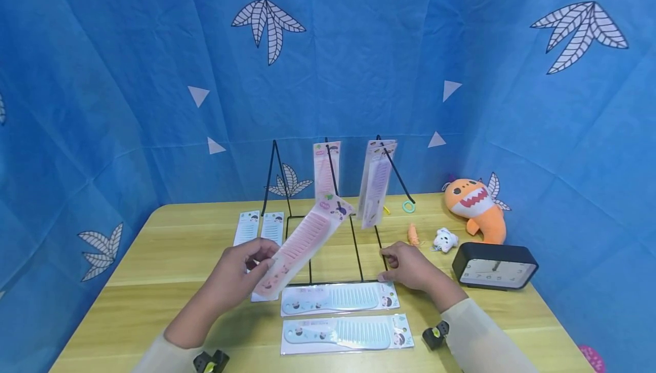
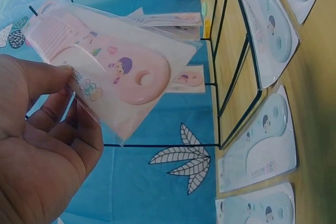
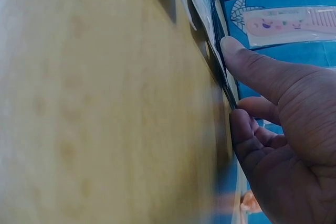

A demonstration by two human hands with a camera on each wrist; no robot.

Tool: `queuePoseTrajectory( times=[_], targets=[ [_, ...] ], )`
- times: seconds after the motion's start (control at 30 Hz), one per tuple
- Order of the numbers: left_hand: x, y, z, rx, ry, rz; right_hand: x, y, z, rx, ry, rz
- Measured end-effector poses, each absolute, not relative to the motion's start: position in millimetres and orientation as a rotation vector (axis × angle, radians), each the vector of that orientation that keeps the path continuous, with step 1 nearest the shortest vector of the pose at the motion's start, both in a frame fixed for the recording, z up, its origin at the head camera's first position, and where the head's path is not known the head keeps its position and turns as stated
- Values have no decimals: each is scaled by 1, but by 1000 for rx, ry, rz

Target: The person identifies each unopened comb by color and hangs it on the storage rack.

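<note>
My left hand (image 1: 237,275) pinches the lower end of a packaged pink comb (image 1: 306,237) between thumb and fingers. The pack slants up to the right, its top end at the tip of the rack's middle hook; whether the hook passes through the hole I cannot tell. My right hand (image 1: 414,269) grips the front right corner of the black wire rack (image 1: 357,249), as the right wrist view also shows. Another packaged pink comb (image 1: 323,171) hangs further back on the middle hook. Packaged purple combs (image 1: 378,182) hang from the right hook.
Packaged blue combs (image 1: 353,333) lie along the rack's front, and two more blue packs (image 1: 272,226) lie at its left. To the right are a black clock (image 1: 494,266), an orange shark plush (image 1: 479,208), a small white toy (image 1: 445,240) and a green ring (image 1: 408,202).
</note>
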State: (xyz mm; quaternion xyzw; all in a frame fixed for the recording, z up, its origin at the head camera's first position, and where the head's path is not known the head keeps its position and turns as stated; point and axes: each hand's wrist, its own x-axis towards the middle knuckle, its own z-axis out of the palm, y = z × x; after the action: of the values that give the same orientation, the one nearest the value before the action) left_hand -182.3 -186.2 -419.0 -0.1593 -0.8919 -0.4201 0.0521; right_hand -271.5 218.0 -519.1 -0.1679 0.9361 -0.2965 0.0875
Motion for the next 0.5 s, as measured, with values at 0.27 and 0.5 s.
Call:
queuePoseTrajectory(
  times=[0.27, 0.5],
  targets=[
    [-186, -178, -423, -398, -2735, -1308, -271, 218, -519, -502, 2800, -861],
    [-197, -157, -427, -228, -2735, -1338, -271, 218, -519, -494, 2800, -869]
  ],
)
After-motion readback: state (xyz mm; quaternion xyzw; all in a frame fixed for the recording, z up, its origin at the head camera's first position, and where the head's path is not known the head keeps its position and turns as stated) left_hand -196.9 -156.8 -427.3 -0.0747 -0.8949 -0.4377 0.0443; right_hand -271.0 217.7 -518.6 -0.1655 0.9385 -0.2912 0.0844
